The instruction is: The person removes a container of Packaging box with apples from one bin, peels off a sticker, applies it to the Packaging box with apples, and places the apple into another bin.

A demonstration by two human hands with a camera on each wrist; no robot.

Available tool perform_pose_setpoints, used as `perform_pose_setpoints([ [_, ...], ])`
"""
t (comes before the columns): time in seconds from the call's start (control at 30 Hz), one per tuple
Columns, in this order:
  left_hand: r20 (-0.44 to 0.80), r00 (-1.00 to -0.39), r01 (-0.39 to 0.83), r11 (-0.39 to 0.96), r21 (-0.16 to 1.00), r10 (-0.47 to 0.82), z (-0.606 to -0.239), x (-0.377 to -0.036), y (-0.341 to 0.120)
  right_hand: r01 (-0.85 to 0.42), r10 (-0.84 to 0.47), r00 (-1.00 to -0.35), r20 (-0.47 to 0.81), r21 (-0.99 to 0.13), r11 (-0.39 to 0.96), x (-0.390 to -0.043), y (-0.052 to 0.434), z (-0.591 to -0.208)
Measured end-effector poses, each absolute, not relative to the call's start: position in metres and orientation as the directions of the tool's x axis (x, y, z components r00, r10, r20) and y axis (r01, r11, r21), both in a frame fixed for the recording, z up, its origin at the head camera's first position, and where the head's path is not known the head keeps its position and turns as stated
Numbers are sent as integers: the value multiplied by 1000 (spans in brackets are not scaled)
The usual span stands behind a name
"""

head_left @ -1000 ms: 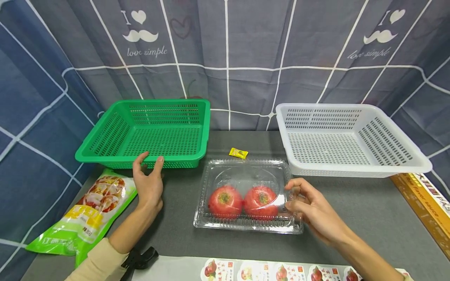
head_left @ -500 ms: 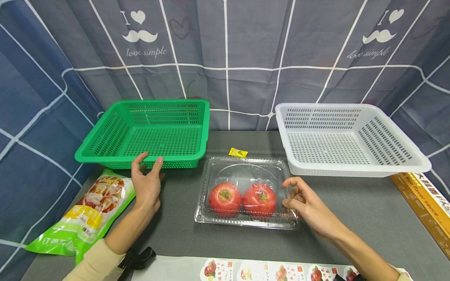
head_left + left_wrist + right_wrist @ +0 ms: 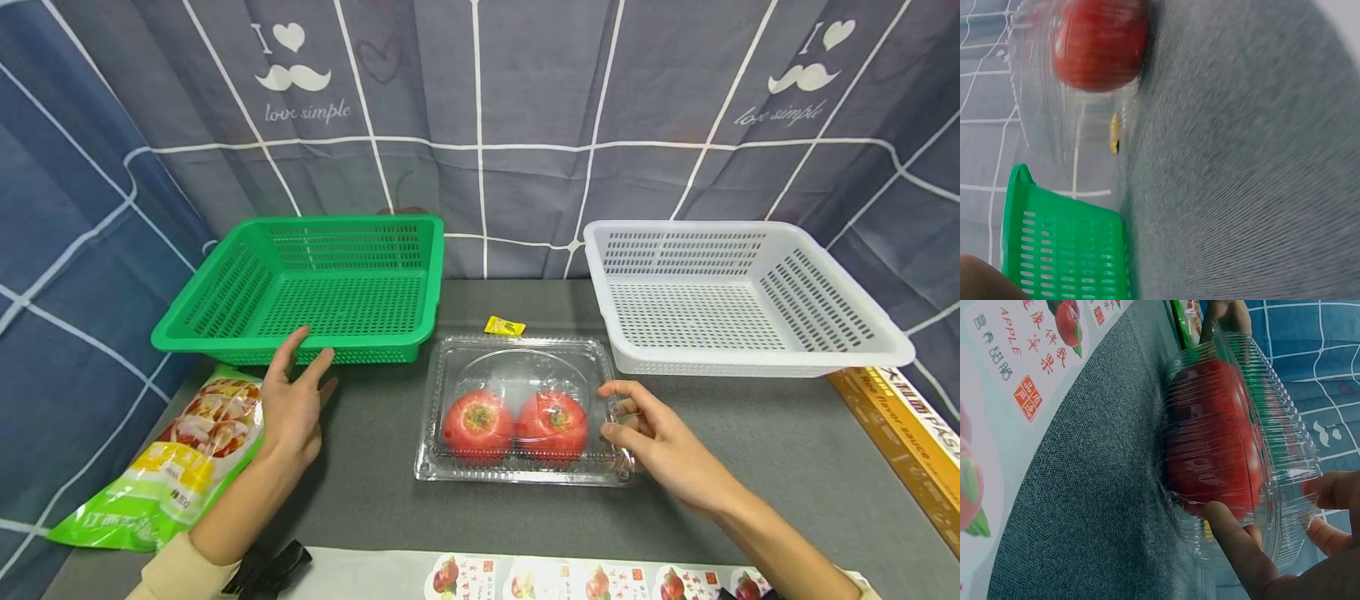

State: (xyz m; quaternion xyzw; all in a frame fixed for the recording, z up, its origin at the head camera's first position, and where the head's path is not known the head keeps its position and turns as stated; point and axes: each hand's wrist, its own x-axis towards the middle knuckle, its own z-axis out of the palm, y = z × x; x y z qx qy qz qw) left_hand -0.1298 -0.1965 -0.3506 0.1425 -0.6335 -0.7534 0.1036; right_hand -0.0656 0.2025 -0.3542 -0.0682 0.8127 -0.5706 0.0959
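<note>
A clear plastic clamshell box (image 3: 525,371) with its lid down lies on the grey table. Two red apples (image 3: 480,425) show through it, side by side. My right hand (image 3: 667,450) holds the box's right side; in the right wrist view, the thumb (image 3: 1229,534) presses one face and the fingers (image 3: 1335,490) the other. My left hand (image 3: 291,408) is spread in front of the green basket (image 3: 300,343), beside a green food bag (image 3: 176,467). Whether its fingertips touch the basket's rim I cannot tell.
At the back right stands a white basket (image 3: 750,360). A small yellow packet (image 3: 505,326) lies behind the box. An orange-brown carton (image 3: 907,450) is at the right edge. Along the front runs a strip of apple stickers (image 3: 390,575).
The plastic box has slid slightly away from me, along with my right hand, which keeps its hold. My left hand has drawn a little to the left, over the food bag's edge.
</note>
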Motion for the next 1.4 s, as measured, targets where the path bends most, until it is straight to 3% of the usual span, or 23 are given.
perform_pose_setpoints([
  [0.23, -27, -958, 6, -114, 993, -286, -349, -107, -197, -94, -207, -978, -1, -888, 450, -60, 206, -350],
  [0.53, -128, -990, -139, 327, 935, -56, -356, -75, -204, -366, -290, -929, 232, -705, 607, -42, 212, -326],
  [0.73, -143, -989, -93, 566, 819, 43, -364, -54, -205, -529, -337, -847, 410, -698, 482, -24, 200, -327],
  [0.9, -179, -968, -19, 656, 755, 178, -374, -35, -199, -588, -452, -777, 439, -762, 270, -12, 184, -336],
  [1.03, -134, -947, 91, 645, 759, 292, -382, -27, -198, -519, -582, -731, 357, -844, 135, -8, 170, -347],
  [1.13, -60, -918, 220, 630, 745, 392, -388, -24, -199, -369, -637, -733, 237, -926, 79, -5, 159, -355],
  [1.3, 55, -824, 433, 564, 703, 564, -396, -22, -200, -153, -665, -741, 94, -988, 32, -3, 140, -372],
  [1.4, 79, -775, 502, 535, 680, 627, -400, -23, -200, -101, -669, -740, 61, -995, 22, -3, 129, -382],
])
